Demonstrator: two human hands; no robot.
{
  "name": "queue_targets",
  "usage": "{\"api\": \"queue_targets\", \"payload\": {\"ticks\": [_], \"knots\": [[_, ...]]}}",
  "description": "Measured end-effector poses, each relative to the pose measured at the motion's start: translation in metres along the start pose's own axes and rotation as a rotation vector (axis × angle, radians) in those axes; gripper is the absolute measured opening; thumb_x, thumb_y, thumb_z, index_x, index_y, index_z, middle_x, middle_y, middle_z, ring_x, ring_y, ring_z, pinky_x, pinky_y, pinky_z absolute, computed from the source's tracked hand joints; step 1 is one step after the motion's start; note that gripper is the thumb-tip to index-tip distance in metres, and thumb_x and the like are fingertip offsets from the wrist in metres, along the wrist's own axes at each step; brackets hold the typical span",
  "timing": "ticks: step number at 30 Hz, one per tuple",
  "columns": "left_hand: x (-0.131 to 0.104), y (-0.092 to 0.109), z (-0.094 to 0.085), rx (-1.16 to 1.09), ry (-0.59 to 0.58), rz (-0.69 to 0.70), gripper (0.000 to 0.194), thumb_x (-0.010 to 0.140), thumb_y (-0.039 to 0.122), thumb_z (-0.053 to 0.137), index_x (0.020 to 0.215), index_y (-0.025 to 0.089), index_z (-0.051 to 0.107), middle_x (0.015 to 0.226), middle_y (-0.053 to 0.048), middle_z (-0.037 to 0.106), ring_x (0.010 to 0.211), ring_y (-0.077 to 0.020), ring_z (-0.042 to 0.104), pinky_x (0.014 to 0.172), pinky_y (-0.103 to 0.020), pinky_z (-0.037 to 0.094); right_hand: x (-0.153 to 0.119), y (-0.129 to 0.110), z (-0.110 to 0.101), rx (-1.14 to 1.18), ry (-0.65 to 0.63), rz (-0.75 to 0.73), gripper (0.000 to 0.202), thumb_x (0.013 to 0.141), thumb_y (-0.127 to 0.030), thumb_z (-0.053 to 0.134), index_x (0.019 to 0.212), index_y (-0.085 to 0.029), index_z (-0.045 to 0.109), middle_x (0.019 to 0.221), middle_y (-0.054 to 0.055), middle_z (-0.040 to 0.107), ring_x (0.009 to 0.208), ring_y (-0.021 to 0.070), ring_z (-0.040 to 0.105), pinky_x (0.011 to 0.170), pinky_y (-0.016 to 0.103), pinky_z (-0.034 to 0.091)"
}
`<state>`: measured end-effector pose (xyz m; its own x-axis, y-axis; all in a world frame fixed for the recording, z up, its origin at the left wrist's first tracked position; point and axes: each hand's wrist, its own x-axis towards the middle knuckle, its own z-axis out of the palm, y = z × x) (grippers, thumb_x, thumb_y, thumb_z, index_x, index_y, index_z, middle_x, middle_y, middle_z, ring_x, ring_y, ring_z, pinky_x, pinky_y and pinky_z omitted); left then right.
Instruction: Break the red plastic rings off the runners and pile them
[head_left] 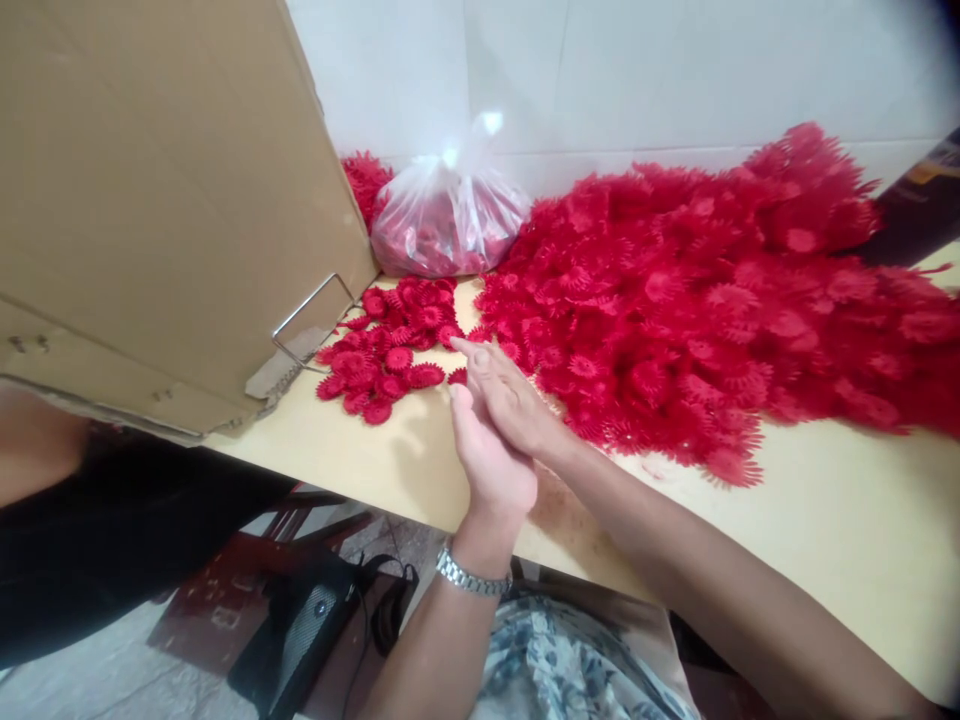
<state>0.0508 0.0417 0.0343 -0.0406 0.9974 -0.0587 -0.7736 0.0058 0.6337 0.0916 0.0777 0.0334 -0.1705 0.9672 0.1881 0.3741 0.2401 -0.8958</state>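
Note:
My left hand point(491, 465), with a metal-band watch point(472, 574) at its wrist, is turned palm inward with the thumb up. Against its palm lies my right hand point(514, 400), fingers straight and held together. The two palms press on each other, and whatever may be between them is hidden. Just beyond the fingertips, small red fringed discs point(399, 358) like flower heads lie in a loose group on the pale tabletop point(367, 465). To the right spreads a large heap of red fringed flower pieces point(660, 310), close to my right wrist.
A tied clear plastic bag point(450, 220) of red pieces stands against the wall. A tall cardboard sheet point(165, 180) with a bent wire point(311, 310) at its foot blocks the left side. Beyond it, another person's dark clothing point(112, 530) shows. A dark box point(922, 205) stands at right.

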Motion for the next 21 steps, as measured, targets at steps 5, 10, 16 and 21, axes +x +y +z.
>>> {"api": "queue_targets", "payload": {"ticks": [5,10,16,21], "knots": [[-0.001,0.011,-0.014,0.18,0.09,0.025,0.049,0.089,0.054,0.027,0.127,0.032,0.049,0.135,0.0,0.05,0.132,-0.0194,0.035,0.107,-0.033,0.033,-0.036,-0.018,0.007,0.05,-0.096,-0.034,0.06,0.092,-0.056,0.016,0.142,-0.026,0.028,0.15,-0.003,0.022,0.14,0.0183,0.014,0.116,0.043,0.01],[-0.008,0.01,-0.018,0.194,0.08,0.056,0.044,0.089,0.051,0.03,0.13,0.04,0.043,0.142,0.007,0.041,0.137,-0.0157,0.024,0.11,-0.031,0.028,-0.05,-0.03,0.009,0.023,-0.05,-0.12,0.057,0.093,-0.052,0.013,0.144,-0.027,0.021,0.151,-0.005,0.017,0.14,0.0158,0.009,0.117,0.042,0.008],[-0.002,0.009,0.002,0.115,-0.089,-0.118,0.068,0.083,0.068,0.018,0.123,0.028,0.055,0.133,-0.002,0.053,0.134,-0.0214,0.032,0.109,-0.035,0.031,-0.009,-0.007,-0.005,0.027,0.081,0.003,0.065,0.09,-0.06,0.014,0.144,-0.025,0.023,0.151,-0.001,0.02,0.141,0.0182,0.007,0.115,0.048,0.0],[0.0,0.014,-0.007,0.122,0.028,-0.119,0.064,0.083,0.067,0.02,0.128,0.031,0.049,0.144,0.002,0.039,0.138,-0.0187,0.02,0.111,-0.033,0.027,-0.037,-0.014,0.005,0.093,0.011,-0.07,0.059,0.092,-0.055,0.015,0.144,-0.027,0.021,0.152,-0.004,0.016,0.14,0.0152,0.009,0.116,0.042,0.006]]}}
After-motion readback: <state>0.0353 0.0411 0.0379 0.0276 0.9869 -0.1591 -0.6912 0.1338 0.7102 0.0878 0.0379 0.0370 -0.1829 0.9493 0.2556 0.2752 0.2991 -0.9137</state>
